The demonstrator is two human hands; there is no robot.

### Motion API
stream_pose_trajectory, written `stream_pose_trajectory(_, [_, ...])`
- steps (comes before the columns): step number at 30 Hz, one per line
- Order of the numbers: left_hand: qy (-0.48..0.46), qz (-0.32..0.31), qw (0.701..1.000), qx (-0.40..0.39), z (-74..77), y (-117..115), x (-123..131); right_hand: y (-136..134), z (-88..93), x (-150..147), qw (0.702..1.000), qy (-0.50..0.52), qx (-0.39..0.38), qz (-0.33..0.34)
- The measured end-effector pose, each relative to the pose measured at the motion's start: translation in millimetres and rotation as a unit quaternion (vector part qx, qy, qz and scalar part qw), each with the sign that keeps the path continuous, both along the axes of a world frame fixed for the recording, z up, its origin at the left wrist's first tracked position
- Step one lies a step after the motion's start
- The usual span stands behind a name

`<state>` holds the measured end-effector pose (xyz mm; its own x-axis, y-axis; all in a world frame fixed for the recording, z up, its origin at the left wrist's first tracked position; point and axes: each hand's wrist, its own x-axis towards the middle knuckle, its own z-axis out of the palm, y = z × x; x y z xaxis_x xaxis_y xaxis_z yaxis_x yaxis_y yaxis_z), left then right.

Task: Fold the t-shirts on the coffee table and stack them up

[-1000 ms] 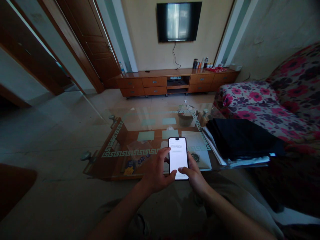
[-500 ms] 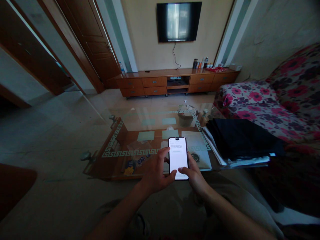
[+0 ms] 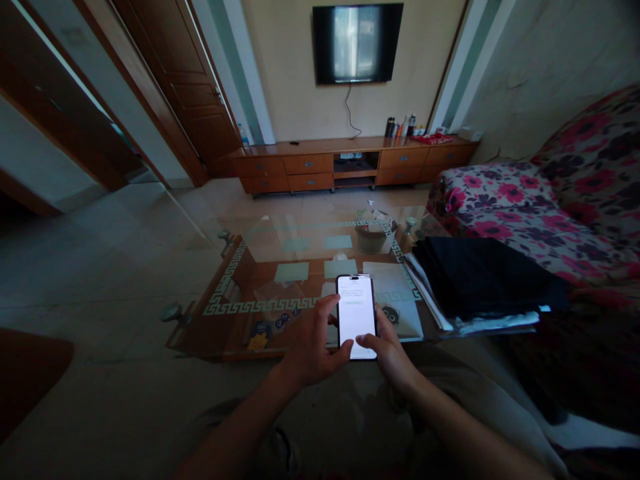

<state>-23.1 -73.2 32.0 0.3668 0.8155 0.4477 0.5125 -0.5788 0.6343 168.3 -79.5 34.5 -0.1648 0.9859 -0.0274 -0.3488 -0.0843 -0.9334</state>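
Note:
A phone (image 3: 357,320) with a bright, mostly white screen is held upright over the near part of the glass table (image 3: 260,267). My left hand (image 3: 316,345) grips its left edge, the index finger on the upper side and the thumb by the lower left corner. My right hand (image 3: 393,350) holds the right edge, its thumb over the lower part of the screen. The fingers behind the phone are mostly hidden. The text on the screen is too small to read.
Dark folded cloth (image 3: 480,277) lies at the table's right end, beside a flowered sofa (image 3: 515,193). A basket (image 3: 371,239) shows through the glass. Beyond stand a low wooden cabinet (image 3: 307,165) with bottles and a wall television (image 3: 357,43).

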Motion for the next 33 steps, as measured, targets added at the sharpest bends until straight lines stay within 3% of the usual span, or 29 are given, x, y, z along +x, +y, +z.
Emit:
stream_pose_trajectory(16, [-0.003, -0.005, 1.000, -0.006, 0.7, 0, -2, -1, 0.8, 0, 1.000, -0.005, -0.006, -0.005])
stream_pose_trajectory(25, [-0.068, -0.010, 0.996, -0.052, -5.4, -1, -7, -8, 10.6, -1, 0.993, -0.042, 0.059, 0.094])
stream_pose_trajectory(29, [-0.073, -0.002, 0.996, -0.057, -7.6, -1, -6, -8, 7.3, -2, 0.991, -0.071, 0.087, 0.075])
stream_pose_trajectory(33, [-0.064, -0.003, 0.996, -0.062, -7.9, -1, -6, -5, 4.2, -4, 0.996, -0.057, 0.052, 0.047])
